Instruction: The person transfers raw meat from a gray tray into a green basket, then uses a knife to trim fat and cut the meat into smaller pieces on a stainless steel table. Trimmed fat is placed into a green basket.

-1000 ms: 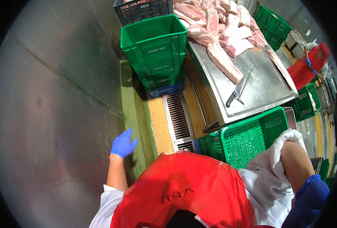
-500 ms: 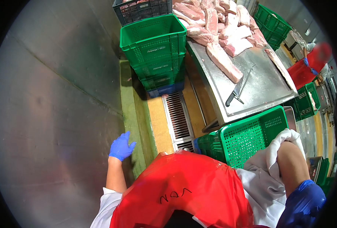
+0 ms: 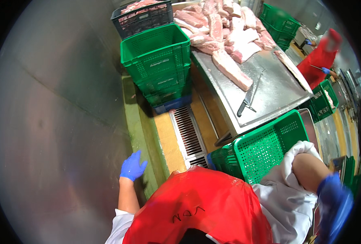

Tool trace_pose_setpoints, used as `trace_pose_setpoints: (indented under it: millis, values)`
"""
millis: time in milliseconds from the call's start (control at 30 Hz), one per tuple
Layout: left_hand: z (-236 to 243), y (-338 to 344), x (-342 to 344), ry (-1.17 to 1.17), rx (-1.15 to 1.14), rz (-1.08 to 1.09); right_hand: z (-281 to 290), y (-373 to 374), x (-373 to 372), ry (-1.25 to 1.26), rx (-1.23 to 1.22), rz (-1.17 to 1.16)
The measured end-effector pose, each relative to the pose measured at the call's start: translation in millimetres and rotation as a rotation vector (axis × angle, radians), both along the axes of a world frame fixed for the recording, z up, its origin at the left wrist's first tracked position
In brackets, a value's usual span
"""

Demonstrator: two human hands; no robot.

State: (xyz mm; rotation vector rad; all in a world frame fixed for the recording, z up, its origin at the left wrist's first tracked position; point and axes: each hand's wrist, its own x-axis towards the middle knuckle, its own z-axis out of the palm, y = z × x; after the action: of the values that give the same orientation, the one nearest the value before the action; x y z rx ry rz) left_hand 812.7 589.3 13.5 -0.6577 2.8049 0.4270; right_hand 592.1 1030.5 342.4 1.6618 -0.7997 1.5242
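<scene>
My left hand (image 3: 133, 166), in a blue glove, hangs open beside the metal wall, holding nothing, its fingers loosely stretched. My right hand (image 3: 335, 209), also blue-gloved, is at the lower right and smeared by motion; its fingers cannot be made out. A rolled white sleeve (image 3: 300, 154) sits above that forearm. On the steel table (image 3: 270, 95) lies a black-handled knife (image 3: 242, 107) beside a thin metal tool (image 3: 251, 108), both out of reach of my hands. Long slabs of pale pork (image 3: 232, 70) are piled at the table's far end.
A green perforated crate (image 3: 257, 156) stands against the table's near edge. Stacked green crates (image 3: 158, 69) and a dark crate of meat (image 3: 142, 18) are at the far left. A metal wall (image 3: 66, 122) runs along my left. Another person in a red apron (image 3: 318, 61) works beyond the table.
The whole view has shifted, with the table and crates slightly further left. My left hand appears a little lower. My right hand has moved and blurred. The other person has changed posture.
</scene>
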Motion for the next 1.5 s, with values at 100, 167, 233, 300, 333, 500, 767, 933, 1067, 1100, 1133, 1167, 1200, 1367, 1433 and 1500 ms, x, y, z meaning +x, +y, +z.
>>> trace_pose_setpoints:
  millis: [100, 167, 233, 300, 333, 500, 767, 933, 1067, 1100, 1133, 1167, 1200, 1367, 1433, 1500]
  values:
    - [-3, 1, -14, -0.003, -0.027, -0.043, -12, 29, -51, -0.435, -0.013, 0.046]
    - [4, 2, -25, -0.016, -0.039, -0.095, -14, 27, -116, -0.681, 0.061, 0.041]
    - [25, 5, -35, 0.083, -0.067, -0.199, -20, 10, -194, -0.817, 0.293, -0.206]
    - [57, 22, -82, 0.317, -0.052, -0.423, -18, -20, -246, -0.533, 0.426, -0.638]
    - [82, 38, -106, 0.456, -0.054, -0.537, -20, -31, -264, -0.629, 0.623, -0.759]
    - [192, 159, -205, 1.022, 0.041, -0.893, -79, -102, -330, -0.346, 1.201, -1.219]
    - [210, 235, -260, 0.762, 0.939, -0.576, -161, -152, -337, -0.146, 1.749, -1.173]
    - [197, 255, -276, 0.801, 1.149, -0.492, -178, -138, -340, -0.246, 1.65, -1.173]
    - [196, 252, -274, 0.598, 1.093, -0.501, -186, -170, -348, -0.195, 1.836, -1.18]
    - [198, 257, -275, 0.624, 1.103, -0.58, -190, -174, -348, -0.212, 1.823, -1.182]
    - [201, 265, -277, 0.65, 1.11, -0.655, -192, -169, -350, -0.227, 1.801, -1.201]
    - [206, 262, -274, 0.694, 1.091, -0.696, -192, -183, -348, -0.225, 1.764, -1.199]
    - [217, 265, -268, 0.841, 0.895, -0.759, -192, -182, -345, -0.23, 1.734, -1.224]
    - [258, 302, -195, 1.193, -0.06, -1.478, -198, -138, -363, -0.339, 1.532, -1.397]
    - [235, 278, -188, 1.194, 0.442, -1.471, -206, -92, -393, -0.413, 1.439, -1.583]
    - [209, 255, -190, 1.098, 0.862, -1.252, -214, -42, -423, -0.464, 1.371, -1.787]
